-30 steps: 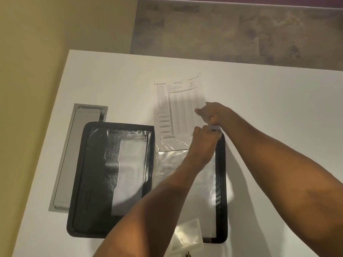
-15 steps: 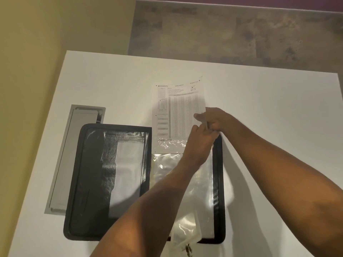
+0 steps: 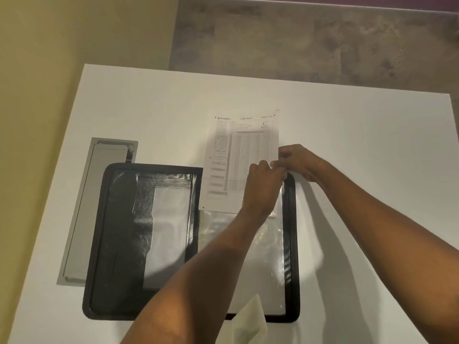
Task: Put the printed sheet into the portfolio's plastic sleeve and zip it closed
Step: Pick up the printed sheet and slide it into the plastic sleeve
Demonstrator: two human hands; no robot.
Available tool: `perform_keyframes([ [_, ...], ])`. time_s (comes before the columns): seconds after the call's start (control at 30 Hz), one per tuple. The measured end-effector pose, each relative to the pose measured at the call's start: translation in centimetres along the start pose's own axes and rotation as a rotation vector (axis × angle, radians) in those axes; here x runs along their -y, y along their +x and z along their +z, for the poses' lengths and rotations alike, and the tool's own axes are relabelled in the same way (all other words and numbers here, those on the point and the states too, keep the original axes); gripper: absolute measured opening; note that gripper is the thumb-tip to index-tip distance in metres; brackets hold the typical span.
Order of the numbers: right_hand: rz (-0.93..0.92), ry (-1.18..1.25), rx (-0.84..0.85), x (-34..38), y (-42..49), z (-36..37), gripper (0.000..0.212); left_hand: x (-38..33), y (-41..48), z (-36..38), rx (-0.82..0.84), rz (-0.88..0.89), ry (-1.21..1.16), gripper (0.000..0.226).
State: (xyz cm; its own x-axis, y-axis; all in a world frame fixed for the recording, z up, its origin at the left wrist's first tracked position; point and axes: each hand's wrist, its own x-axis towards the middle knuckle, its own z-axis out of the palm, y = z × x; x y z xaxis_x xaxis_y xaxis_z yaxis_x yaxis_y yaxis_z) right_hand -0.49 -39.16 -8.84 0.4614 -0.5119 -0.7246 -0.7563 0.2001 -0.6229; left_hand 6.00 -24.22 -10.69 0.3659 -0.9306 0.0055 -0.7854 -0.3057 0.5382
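A black zip portfolio (image 3: 116,244) lies open on the white table (image 3: 360,145). Its right half carries a clear plastic sleeve (image 3: 263,269). The printed sheet (image 3: 238,150) stands partly in that sleeve: its lower part sits under the plastic and its upper part sticks out past the portfolio's far edge. My left hand (image 3: 263,187) pinches the sleeve's mouth at the sheet's right side. Right beside it, my right hand (image 3: 298,162) pinches the sheet's right edge. The two hands touch, and their fingertips hide each other.
A grey recessed cover plate (image 3: 99,207) lies in the table left of the portfolio, partly under it. A crumpled whitish plastic piece (image 3: 250,319) sits at the portfolio's near edge. A yellow wall runs along the left; the table's far edge meets grey floor.
The sheet has slid a little deeper into the sleeve, toward me. Both hands stay together at its right edge, shifted slightly.
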Motion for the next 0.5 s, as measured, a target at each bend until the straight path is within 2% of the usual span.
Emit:
perform_keyframes([
  [0.03,-0.005,-0.049,-0.006,-0.4,-0.2,0.1,0.014,0.0,-0.1,0.0,-0.004,-0.009,-0.017,0.012],
  [0.1,0.007,-0.109,-0.004,-1.4,-0.5,0.4,0.007,0.0,-0.4,-0.1,-0.004,-0.017,-0.038,0.012],
  [0.2,0.023,-0.138,0.001,-1.9,-0.5,0.3,0.011,-0.3,-0.8,-0.1,-0.029,0.033,-0.022,0.023],
  [0.3,0.030,-0.151,0.013,-0.9,0.0,-0.3,0.025,-0.2,-0.9,0.4,-0.032,0.057,0.008,0.022],
  [0.4,0.037,0.012,-0.008,0.3,1.4,-0.7,0.025,-0.2,-0.9,0.8,-0.014,0.044,0.034,0.024],
  [0.5,0.033,0.136,-0.106,1.5,3.1,-0.9,0.022,0.0,-1.1,1.2,-0.017,0.044,0.034,0.027],
])
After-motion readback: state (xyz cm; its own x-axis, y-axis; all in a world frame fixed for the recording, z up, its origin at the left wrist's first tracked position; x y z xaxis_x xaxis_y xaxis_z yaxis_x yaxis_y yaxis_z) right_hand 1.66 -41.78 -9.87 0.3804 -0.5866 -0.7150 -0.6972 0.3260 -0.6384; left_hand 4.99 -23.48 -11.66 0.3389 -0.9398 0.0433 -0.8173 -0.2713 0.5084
